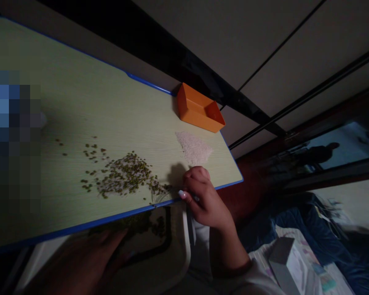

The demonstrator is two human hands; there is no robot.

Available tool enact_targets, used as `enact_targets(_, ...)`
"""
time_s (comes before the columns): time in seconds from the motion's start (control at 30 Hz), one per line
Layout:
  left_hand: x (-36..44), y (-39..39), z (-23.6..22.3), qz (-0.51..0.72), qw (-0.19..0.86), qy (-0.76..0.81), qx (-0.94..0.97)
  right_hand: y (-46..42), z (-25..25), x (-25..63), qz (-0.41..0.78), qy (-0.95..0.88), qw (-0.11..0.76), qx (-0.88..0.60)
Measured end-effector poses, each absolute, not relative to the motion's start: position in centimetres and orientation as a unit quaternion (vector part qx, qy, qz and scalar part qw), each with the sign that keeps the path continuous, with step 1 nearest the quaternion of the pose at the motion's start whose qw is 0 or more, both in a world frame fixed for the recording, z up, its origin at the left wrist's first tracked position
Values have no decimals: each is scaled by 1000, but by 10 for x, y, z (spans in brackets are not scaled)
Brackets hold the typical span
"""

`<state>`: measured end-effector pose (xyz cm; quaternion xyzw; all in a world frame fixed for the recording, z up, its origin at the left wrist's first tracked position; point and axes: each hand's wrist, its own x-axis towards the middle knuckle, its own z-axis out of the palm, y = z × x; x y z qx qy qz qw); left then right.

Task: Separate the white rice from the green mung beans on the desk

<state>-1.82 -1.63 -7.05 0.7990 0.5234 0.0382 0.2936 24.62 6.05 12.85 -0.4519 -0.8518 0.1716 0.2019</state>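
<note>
My right hand (199, 194) is closed at the blue-edged near side of the table, thumb against the curled fingers. A thin see-through edge (162, 198) shows beside its fingertips, among small green beans; I cannot make out what it belongs to. Left of this hand a loose heap of green beans (129, 172), mixed with pale grains, spreads over the tabletop. Beyond the hand lies a flat patch of white grains like rice (195, 147). Below the table edge, my left hand (95, 254) is dark and blurred over a pale-rimmed container (187, 246) with beans in it; its fingers are unclear.
An orange open box (199, 108) stands at the far right corner of the light wood-grain table (80, 98). A dark-trimmed panel (203, 69) runs along the table's far side. A grey box (290, 262) and dark blue cloth (295, 217) lie at the lower right.
</note>
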Motion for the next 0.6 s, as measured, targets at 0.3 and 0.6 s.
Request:
enact_targets(0.3,-16,-11,-63,39,324,524,786,62,129,243,158,-851,198,-460)
enact_targets(0.6,-14,-10,-55,76,313,524,788,67,133,234,179,-868,203,-416)
